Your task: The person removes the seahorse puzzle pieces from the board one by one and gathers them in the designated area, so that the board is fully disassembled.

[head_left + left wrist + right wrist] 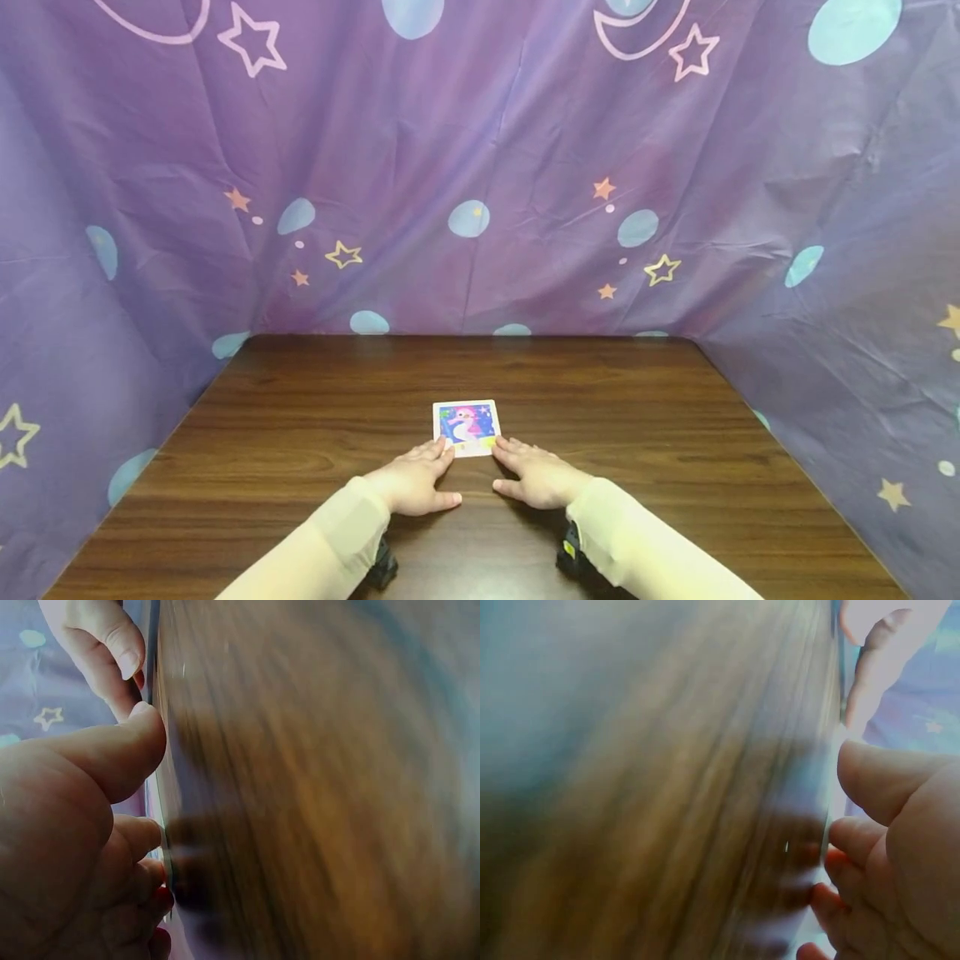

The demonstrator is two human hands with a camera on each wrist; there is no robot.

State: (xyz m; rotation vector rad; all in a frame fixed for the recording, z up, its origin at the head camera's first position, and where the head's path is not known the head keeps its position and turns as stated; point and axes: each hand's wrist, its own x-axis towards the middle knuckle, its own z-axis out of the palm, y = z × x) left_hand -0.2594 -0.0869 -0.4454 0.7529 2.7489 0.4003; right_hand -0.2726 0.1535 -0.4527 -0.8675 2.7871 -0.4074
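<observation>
A small square picture card (467, 423) with a white border lies flat on the wooden table (315, 417); it shows a pink-and-white cartoon figure on blue. My left hand (414, 482) rests at the card's near left corner, its fingertips on the edge and thumb pointing inward. At the near right corner my right hand (542, 475) lies the same way, fingers extended and palm down. In the left wrist view the left hand's fingertips (154, 836) meet the tabletop. The right wrist view has the right hand's fingertips (844, 832) at the table surface too.
A purple cloth (480, 150) printed with stars, moons and blue ovals hangs behind the table and along both sides. Dark wrist devices (382, 565) sit under the pale sleeves (322, 533).
</observation>
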